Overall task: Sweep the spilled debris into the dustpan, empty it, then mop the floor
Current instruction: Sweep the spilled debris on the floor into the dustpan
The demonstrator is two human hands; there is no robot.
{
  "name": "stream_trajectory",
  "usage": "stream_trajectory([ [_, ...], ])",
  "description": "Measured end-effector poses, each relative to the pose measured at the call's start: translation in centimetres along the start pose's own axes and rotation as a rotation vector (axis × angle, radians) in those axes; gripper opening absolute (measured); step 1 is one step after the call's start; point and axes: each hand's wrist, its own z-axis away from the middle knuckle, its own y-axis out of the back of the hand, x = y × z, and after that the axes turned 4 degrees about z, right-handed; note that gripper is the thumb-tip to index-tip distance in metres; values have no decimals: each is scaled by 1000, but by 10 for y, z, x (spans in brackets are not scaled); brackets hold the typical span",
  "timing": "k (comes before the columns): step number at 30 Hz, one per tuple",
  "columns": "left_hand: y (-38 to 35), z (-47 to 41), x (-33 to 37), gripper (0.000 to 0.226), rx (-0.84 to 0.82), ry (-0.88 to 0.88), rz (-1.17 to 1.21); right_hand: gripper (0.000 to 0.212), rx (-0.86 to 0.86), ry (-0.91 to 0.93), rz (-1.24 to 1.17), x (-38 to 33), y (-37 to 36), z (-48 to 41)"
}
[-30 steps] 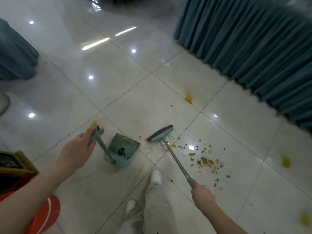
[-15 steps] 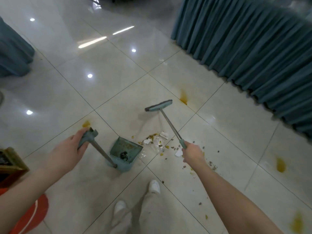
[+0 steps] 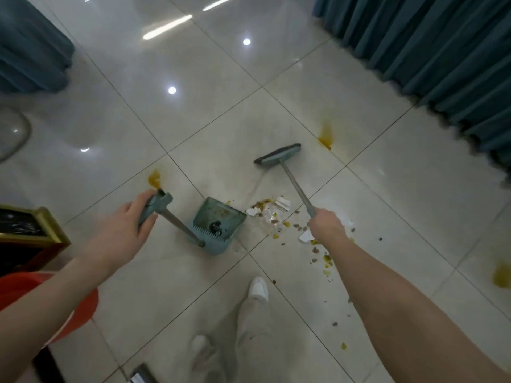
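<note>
My left hand (image 3: 124,228) grips the dustpan (image 3: 218,225) handle at centre frame; my right hand (image 3: 327,226) clenches the broom (image 3: 278,157) shaft. The debris (image 3: 272,215) lies on the floor (image 3: 221,106) just right of the dustpan's mouth.

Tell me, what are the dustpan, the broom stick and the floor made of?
Dustpan: probably plastic, matte teal, with moulded comb teeth. Broom stick: looks like dull grey metal, thin and straight. Floor: glossy tile, likely ceramic; it mirrors the lights and shows grout lines.
</note>
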Motion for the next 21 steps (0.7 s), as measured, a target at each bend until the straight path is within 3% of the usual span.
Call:
stream_trajectory([
  [10,-2,43,-1,46,42,36,-24,27,-41,-134,38,77,-89,136],
  [21,-7,156,-33,44,61,37,120,33,-49,-93,84,124,-145,295],
])
